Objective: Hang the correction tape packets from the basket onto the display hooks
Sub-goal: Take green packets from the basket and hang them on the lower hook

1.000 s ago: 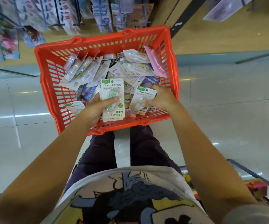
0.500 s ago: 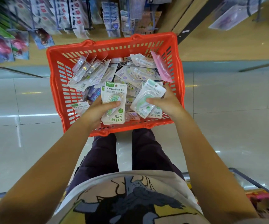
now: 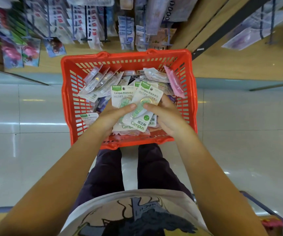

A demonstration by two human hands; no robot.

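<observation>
A red plastic basket (image 3: 67,103) stands on the floor in front of me, full of stationery packets. Over it my left hand (image 3: 113,116) grips a white and green Campus correction tape packet (image 3: 120,97), thumb across its front. My right hand (image 3: 164,114) holds a second, like packet (image 3: 147,97), laid slanting over the first so the two overlap. Another Campus packet (image 3: 90,117) lies at the basket's near left. Display hooks (image 3: 86,23) with hanging goods fill the wall beyond the basket.
Clear blister packs (image 3: 98,80) pile at the basket's far left, and a pink packet (image 3: 174,82) leans on its right wall. A wooden shelf unit (image 3: 239,62) runs right. Glossy tiled floor (image 3: 26,159) lies on both sides; my legs stand just behind the basket.
My right hand lifted its packet and brought it left onto the packet in my left hand. The view tilted up, showing more of the hooks.
</observation>
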